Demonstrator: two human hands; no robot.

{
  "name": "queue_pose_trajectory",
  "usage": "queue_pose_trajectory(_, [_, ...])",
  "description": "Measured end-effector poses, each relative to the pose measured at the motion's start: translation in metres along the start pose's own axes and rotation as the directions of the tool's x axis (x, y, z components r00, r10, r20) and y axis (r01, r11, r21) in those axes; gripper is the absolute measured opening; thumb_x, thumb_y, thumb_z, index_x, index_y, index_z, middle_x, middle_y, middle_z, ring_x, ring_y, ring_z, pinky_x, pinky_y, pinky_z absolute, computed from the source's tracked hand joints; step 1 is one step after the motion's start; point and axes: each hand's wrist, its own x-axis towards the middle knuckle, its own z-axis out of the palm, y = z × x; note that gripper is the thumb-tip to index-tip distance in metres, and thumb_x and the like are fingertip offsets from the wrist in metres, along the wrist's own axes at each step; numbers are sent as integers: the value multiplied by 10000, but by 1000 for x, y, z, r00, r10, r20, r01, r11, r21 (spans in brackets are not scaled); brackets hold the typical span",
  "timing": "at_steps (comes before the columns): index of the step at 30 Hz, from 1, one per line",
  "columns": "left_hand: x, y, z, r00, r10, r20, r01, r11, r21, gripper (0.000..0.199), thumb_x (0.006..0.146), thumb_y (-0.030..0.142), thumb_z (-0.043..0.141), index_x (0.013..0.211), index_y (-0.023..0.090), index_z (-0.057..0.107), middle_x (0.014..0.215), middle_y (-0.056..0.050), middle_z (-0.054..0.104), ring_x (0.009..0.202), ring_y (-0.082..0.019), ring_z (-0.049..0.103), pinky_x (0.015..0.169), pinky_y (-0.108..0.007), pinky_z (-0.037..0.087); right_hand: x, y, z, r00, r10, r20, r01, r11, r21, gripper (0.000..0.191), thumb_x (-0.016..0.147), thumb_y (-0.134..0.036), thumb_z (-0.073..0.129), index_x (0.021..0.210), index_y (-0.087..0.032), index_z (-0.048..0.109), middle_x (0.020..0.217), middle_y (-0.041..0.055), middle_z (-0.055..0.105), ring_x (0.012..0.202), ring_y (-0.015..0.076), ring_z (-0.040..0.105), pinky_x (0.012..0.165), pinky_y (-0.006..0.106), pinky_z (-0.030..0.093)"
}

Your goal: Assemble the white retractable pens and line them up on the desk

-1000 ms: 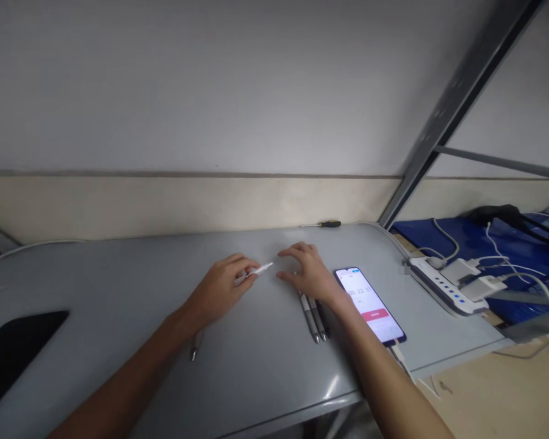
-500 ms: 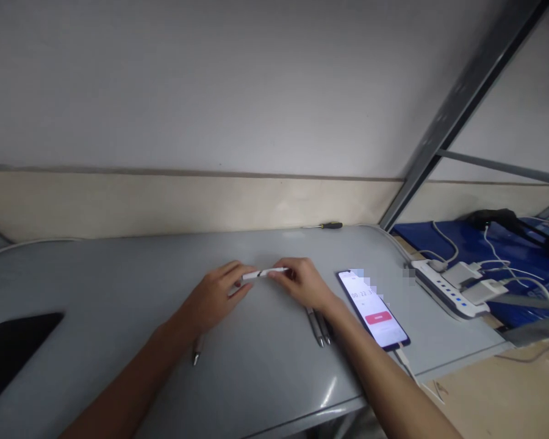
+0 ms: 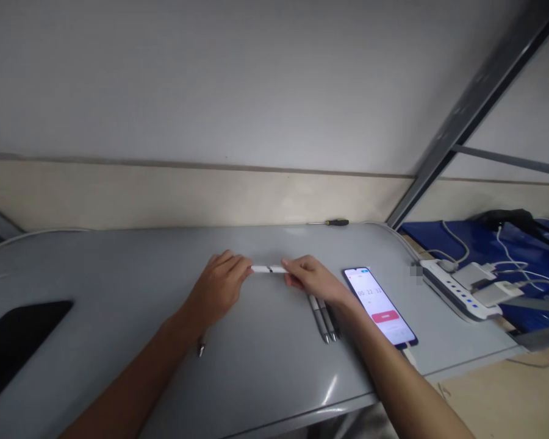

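My left hand (image 3: 224, 281) and my right hand (image 3: 308, 277) hold a slim white pen (image 3: 260, 269) between them, level above the desk. A dark band marks its middle. The left fingers are wrapped round its left end, and my right thumb and fingers pinch the right end. Both tips are hidden in my fingers. Grey pens (image 3: 321, 320) lie side by side below my right wrist, partly covered by it. Another pen (image 3: 202, 346) pokes out from under my left forearm, mostly hidden.
A phone (image 3: 379, 305) with a running timer lies right of my right forearm, on the grey desk (image 3: 265, 366). Beyond it is a power strip (image 3: 457, 291) with plugged-in chargers. A screwdriver (image 3: 336, 222) rests by the wall. A black flat object (image 3: 22, 341) is at the left.
The left fingers have closed further round the pen's left end, and the pen has turned to nearly level. The view has shifted slightly.
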Motion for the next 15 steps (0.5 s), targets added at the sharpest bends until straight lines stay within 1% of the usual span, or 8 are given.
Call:
queue_pose_trajectory(2, [-1, 1, 0, 1000, -2, -18, 3, 999, 35, 320, 987, 226, 313, 765, 181, 539, 669, -22, 546, 685, -186, 466, 671, -328, 372, 0, -1, 1, 998, -54, -28, 53, 998, -20, 499, 929, -560, 419, 631, -171, 515, 535, -54, 341, 489, 85, 288, 489, 246, 228])
queue_pose_trajectory(4, [-2, 1, 2, 999, -24, -26, 25, 1000, 8, 316, 970, 190, 306, 736, 184, 517, 637, -12, 523, 647, -177, 463, 657, -319, 366, 0, -1, 3, 983, -154, -99, 144, 984, -107, 436, 934, -490, 455, 647, -169, 523, 561, -47, 378, 525, 90, 329, 513, 242, 252])
queue_pose_trajectory(6, [-2, 0, 5, 998, -68, -14, 68, 997, -46, 308, 957, 184, 306, 722, 189, 504, 627, -5, 518, 629, -171, 471, 649, -310, 367, 1, 0, 5, 954, -255, -160, 221, 954, -202, 369, 933, -419, 484, 680, -164, 569, 598, -33, 457, 567, 99, 390, 550, 239, 292])
queue_pose_trajectory(8, [-2, -1, 7, 993, -119, 14, 120, 989, -86, 305, 959, 216, 309, 726, 192, 504, 645, -5, 526, 636, -172, 485, 646, -306, 370, 3, 2, 7, 929, -312, -199, 267, 937, -226, 268, 916, -366, 520, 781, -166, 635, 693, -7, 571, 616, 111, 463, 587, 238, 343])
queue_pose_trajectory(10, [-2, 0, 8, 988, -151, 44, 154, 983, -99, 316, 968, 255, 305, 736, 193, 511, 664, -8, 533, 649, -176, 493, 651, -309, 375, 5, 6, 8, 918, -323, -230, 282, 939, -195, 179, 874, -322, 579, 929, -174, 665, 859, 28, 647, 690, 124, 533, 624, 238, 392])
queue_pose_trajectory(12, [-2, 1, 9, 986, -150, 74, 157, 982, -108, 330, 976, 274, 294, 747, 192, 517, 681, -12, 542, 670, -178, 501, 666, -313, 383, 6, 9, 8, 926, -288, -244, 256, 954, -158, 218, 833, -317, 632, 995, -175, 663, 940, 46, 660, 732, 134, 564, 640, 242, 416])
queue_pose_trajectory(14, [-2, 3, 9, 986, -133, 100, 144, 982, -119, 330, 982, 278, 289, 776, 189, 531, 704, -19, 557, 705, -182, 511, 686, -317, 391, 6, 11, 8, 948, -227, -223, 195, 968, -158, 221, 860, -366, 599, 875, -159, 674, 801, 29, 647, 664, 130, 545, 614, 247, 404])
queue_pose_trajectory(15, [-2, 4, 8, 986, -126, 112, 139, 983, -122, 328, 985, 279, 289, 795, 188, 540, 718, -23, 566, 725, -186, 516, 698, -320, 394, 6, 11, 8, 955, -206, -212, 173, 971, -163, 266, 883, -387, 564, 800, -155, 667, 721, 16, 623, 629, 125, 527, 604, 249, 395])
